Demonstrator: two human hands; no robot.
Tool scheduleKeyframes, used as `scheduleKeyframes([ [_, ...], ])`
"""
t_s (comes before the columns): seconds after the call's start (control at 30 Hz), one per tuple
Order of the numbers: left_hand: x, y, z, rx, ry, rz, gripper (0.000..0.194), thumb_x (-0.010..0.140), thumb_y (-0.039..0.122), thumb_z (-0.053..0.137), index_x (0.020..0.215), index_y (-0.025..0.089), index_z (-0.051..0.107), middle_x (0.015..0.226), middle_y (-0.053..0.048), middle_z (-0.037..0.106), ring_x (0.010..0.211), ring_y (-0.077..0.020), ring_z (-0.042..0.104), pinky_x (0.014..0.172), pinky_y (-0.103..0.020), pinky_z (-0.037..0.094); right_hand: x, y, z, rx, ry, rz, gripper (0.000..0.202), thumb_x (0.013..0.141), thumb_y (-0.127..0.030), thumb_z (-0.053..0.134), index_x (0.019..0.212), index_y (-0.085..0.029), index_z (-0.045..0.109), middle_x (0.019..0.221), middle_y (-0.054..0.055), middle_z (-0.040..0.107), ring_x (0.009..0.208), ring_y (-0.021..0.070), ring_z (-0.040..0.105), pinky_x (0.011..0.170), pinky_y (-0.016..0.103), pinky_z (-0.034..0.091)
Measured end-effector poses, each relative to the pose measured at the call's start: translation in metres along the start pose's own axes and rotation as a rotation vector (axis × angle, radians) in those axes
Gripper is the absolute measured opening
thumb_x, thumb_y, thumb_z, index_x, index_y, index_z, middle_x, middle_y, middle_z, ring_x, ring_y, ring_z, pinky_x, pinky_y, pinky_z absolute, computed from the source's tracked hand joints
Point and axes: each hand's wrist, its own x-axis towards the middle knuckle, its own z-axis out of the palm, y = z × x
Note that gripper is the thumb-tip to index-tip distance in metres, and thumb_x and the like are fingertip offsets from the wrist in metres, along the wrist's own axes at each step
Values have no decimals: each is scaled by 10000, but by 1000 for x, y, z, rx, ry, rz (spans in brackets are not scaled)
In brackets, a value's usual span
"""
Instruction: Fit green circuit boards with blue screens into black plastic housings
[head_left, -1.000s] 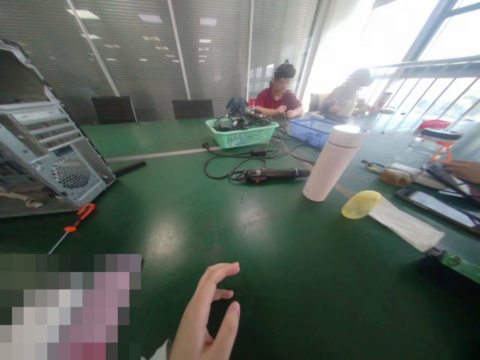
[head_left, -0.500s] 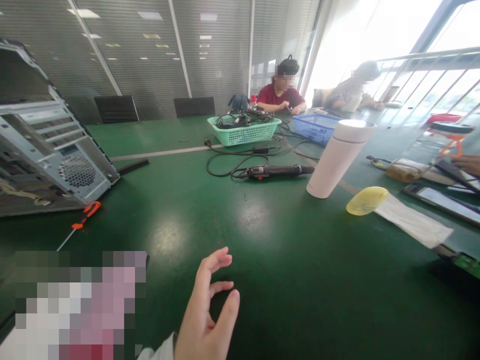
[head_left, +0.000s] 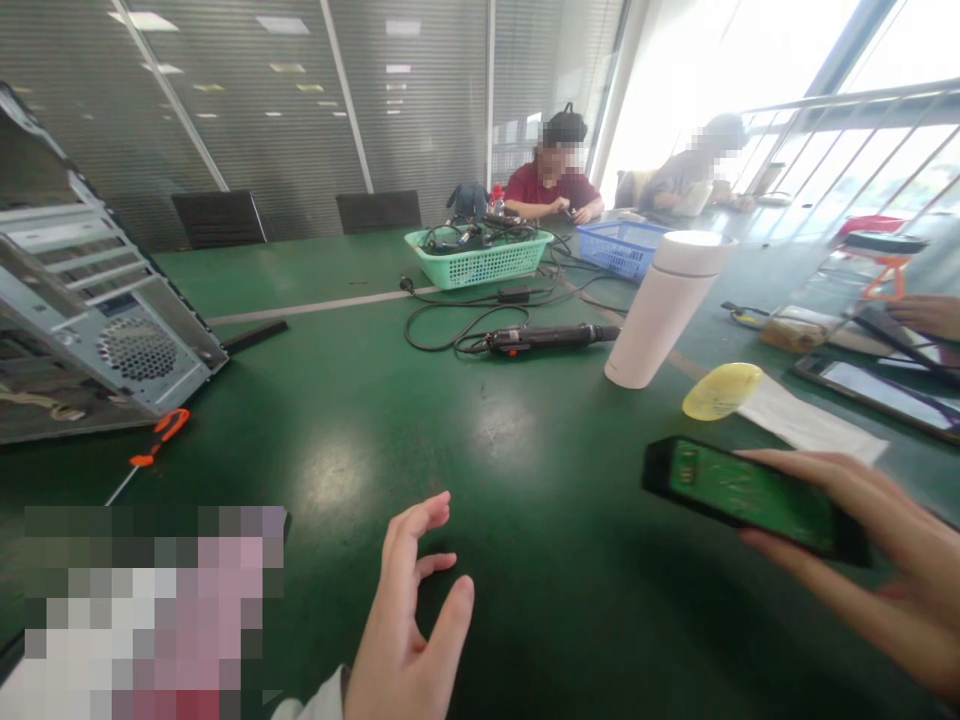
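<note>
My right hand [head_left: 885,560] comes in from the right edge, its fingers closed along the sides of a black casing with a green circuit board [head_left: 757,495] in it. The casing is held above the green table, tilted, board side facing the camera. At the bottom centre my left hand [head_left: 412,620] is over the table [head_left: 525,560] with its fingers apart and curved, nothing between them. Beyond the right hand lie a yellow oval object [head_left: 721,391] and a white cloth-like strip [head_left: 814,420].
A pinkish tumbler [head_left: 664,310], a black electric screwdriver [head_left: 544,339], a green basket [head_left: 487,262] of cables and a blue basket [head_left: 619,248] stand farther back. At left are a computer case [head_left: 112,320] and an orange screwdriver [head_left: 157,438]. Two people sit behind; another hand [head_left: 930,315] is at right.
My right hand has come into view from the right, and the circuit board casing has moved left and up with it. My left hand is nearly still. The view has shifted slightly.
</note>
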Motion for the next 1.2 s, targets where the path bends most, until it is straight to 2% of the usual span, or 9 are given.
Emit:
scheduleKeyframes([
  [0.1, 1, 2, 1, -7, -15, 13, 396, 980, 269, 450, 1358, 367, 381, 1437, -34, 425, 1327, -242, 431, 1018, -398, 454, 15, -53, 26, 140, -184, -309, 350, 962, -415, 529, 1294, -331, 457, 1217, 62, 535, 990, 221, 611, 749, 332, 553],
  [0.2, 1, 4, 5, -52, 18, 31, 470, 967, 246, 453, 1413, 354, 350, 1494, -33, 398, 1395, -250, 353, 1027, -394, 442, 32, -99, 46, 228, -253, -435, 379, 919, -235, 547, 1283, -288, 457, 1211, 49, 523, 977, 201, 590, 793, 320, 537],
  [0.27, 1, 3, 6, -82, 20, 1, 522, 955, 255, 471, 1447, 340, 321, 1537, -31, 369, 1379, -255, 392, 1054, -403, 424, 44, -116, 55, 273, -302, -487, 411, 883, -193, 597, 1268, -251, 465, 1204, 56, 525, 1003, 204, 569, 845, 329, 518],
  [0.4, 1, -2, 5, -117, 30, -126, 614, 948, 345, 510, 1494, 373, 231, 1574, -24, 336, 1218, -239, 568, 1037, -406, 463, 57, -121, 69, 439, -355, -456, 385, 879, -210, 635, 1230, -209, 479, 1175, 57, 532, 1041, 194, 544, 880, 319, 492],
  [0.6, 1, -2, 3, -169, 23, -72, 552, 970, 320, 499, 1475, 384, 285, 1563, -8, 375, 1418, -252, 360, 1045, -369, 455, 48, -110, 77, 540, -390, -312, 405, 901, -327, 640, 1259, -242, 469, 1080, 36, 543, 903, 165, 568, 754, 273, 451],
  [0.77, 0, -1, 2, -185, 18, -71, 553, 960, 302, 528, 1443, 450, 304, 1554, 43, 384, 1405, -220, 369, 1060, -349, 424, 48, -110, 74, 585, -396, -324, 251, 891, -335, 647, 1092, -214, 557, 960, 11, 536, 805, 133, 516, 673, 241, 375],
  [0.9, -1, -1, 0, -179, 11, -63, 540, 949, 285, 541, 1426, 440, 342, 1512, 38, 445, 1414, -224, 356, 1074, -352, 408, 49, -111, 75, 752, -458, -114, 235, 850, -347, 662, 988, -181, 568, 885, 0, 554, 775, 127, 498, 694, 238, 363],
  [1.07, -5, -1, -3, -126, -59, -75, 488, 938, 298, 546, 1375, 484, 434, 1499, 66, 457, 1300, -237, 482, 1090, -391, 394, 54, -107, 80, 1222, -798, 402, 547, 733, -626, 724, 806, -155, 458, 717, -20, 498, 626, 93, 450, 548, 182, 345],
  [1.2, -5, 4, -3, -80, -69, -6, 524, 944, 273, 518, 1391, 521, 405, 1530, 86, 396, 1325, -250, 441, 1096, -402, 380, 56, -103, 88, 1335, -985, 542, 677, 703, -792, 637, 859, -152, 482, 707, -7, 528, 581, 102, 523, 533, 185, 444],
])
